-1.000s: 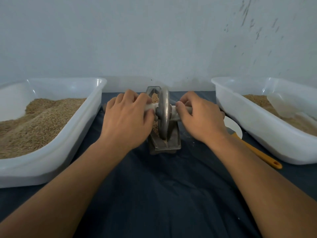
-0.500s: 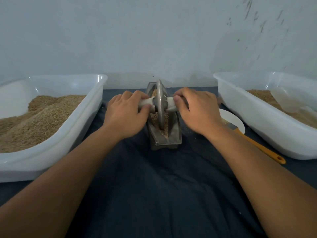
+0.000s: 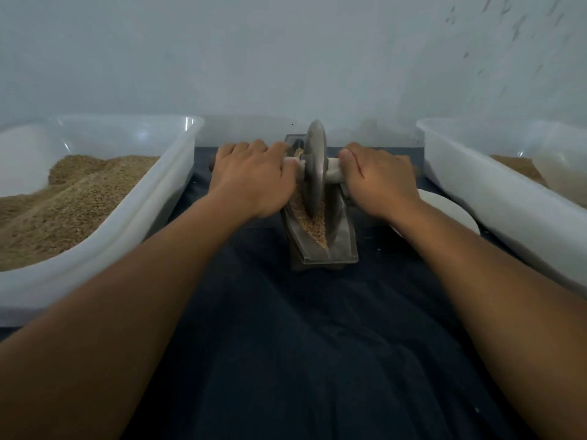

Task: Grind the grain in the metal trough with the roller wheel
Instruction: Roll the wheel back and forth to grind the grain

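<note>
Head view: nearest the camera lies a dark blue cloth [image 3: 317, 360], wrinkled, covering the surface, with both bare forearms reaching forward over it. Past the folds stands the metal trough [image 3: 341, 239], in the middle of the cloth, its long axis running straight away from the person toward the wall; the near end is square and blunt, and the far end rises a little. Grain [image 3: 313, 222] lies along its narrow channel. The roller wheel [image 3: 314, 171] stands upright on edge in the trough, toward the far end, its rim in the grain and its flat faces turned left and right. A pale handle [image 3: 333, 173] passes crosswise through the wheel's centre. The left hand [image 3: 254, 179] is curled over the handle on the left of the wheel, knuckles up; the right hand [image 3: 379, 182] grips the handle on the right of the wheel, thumb close to the disc.

Left of the trough sits a white plastic tub [image 3: 152, 214] heaped with grain. Right of the trough, a white plate [image 3: 451, 214] shows beyond the right wrist, and past it a second white tub [image 3: 476, 185] holding grain and a pale scoop [image 3: 559, 173]. Behind the trough rises a plain grey-white wall [image 3: 286, 58], flecked with dark marks at the upper right.
</note>
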Demonstrator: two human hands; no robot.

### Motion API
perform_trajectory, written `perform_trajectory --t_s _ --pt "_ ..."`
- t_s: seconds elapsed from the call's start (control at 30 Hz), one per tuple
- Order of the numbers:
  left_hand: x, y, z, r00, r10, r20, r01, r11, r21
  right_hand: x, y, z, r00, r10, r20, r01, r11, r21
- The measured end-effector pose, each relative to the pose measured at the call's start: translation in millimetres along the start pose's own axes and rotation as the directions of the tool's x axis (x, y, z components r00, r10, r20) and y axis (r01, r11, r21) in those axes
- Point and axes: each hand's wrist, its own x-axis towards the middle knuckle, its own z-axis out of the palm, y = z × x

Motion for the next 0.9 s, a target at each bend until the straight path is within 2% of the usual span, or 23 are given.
perform_trajectory --t_s 0.17,0.4,0.77,0.9 --pt "18 3 2 1.0 0.007 -0.013 -0.007 1.0 0.03 16 2 4 0.996 0.069 0.054 -0.065 0.994 -0.083" --pt "33 -1 10 0.998 -0.02 -0.052 0.022 0.999 0.03 45 4 13 0.975 0.214 0.058 -0.203 0.967 -0.154" --pt "61 -7 15 0.999 -0.044 -0.029 0.045 0.998 0.041 77 11 14 0.957 0.183 0.225 -0.151 0.977 -0.152" --pt "60 -7 14 0.998 -0.05 -0.042 0.052 0.998 0.047 80 11 14 0.954 0.179 0.24 -0.148 0.979 -0.142"
